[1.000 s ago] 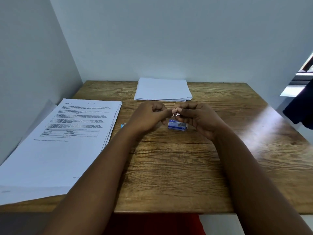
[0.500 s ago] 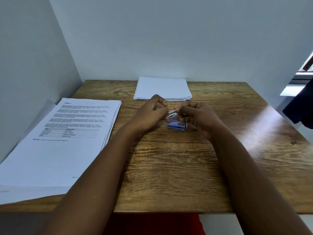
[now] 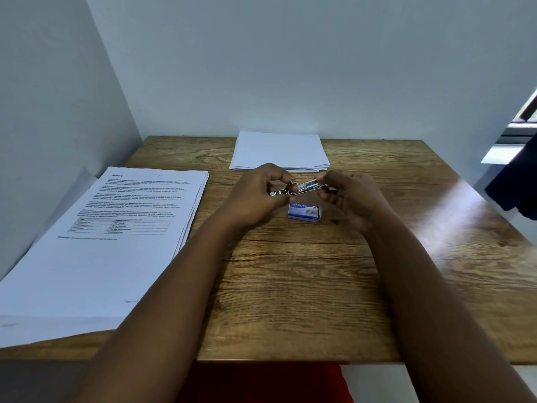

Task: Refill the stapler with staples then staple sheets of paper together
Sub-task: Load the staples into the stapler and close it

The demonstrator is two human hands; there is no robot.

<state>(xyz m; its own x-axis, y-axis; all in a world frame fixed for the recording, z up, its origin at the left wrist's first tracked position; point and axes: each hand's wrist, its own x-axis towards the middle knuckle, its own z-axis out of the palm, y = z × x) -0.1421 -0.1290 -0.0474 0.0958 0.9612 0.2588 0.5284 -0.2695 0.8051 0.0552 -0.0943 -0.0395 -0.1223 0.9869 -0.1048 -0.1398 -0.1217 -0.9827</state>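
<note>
Two bare forearms reach forward over the wooden table from its near edge. Left of the left forearm lies a thick stack of printed sheets, with text and a small grid on the top page. Just behind and below the two hands, a small blue staple box rests on the table, partly between the wrists. The left hand has its fingers curled and pinches the left end of a small metal stapler. The right hand pinches the stapler's right end with curled fingers and thumb. The stapler is held above the table, roughly level, spanning the gap between both hands. Beyond the hands, near the wall, lies a second stack of blank paper.
</note>
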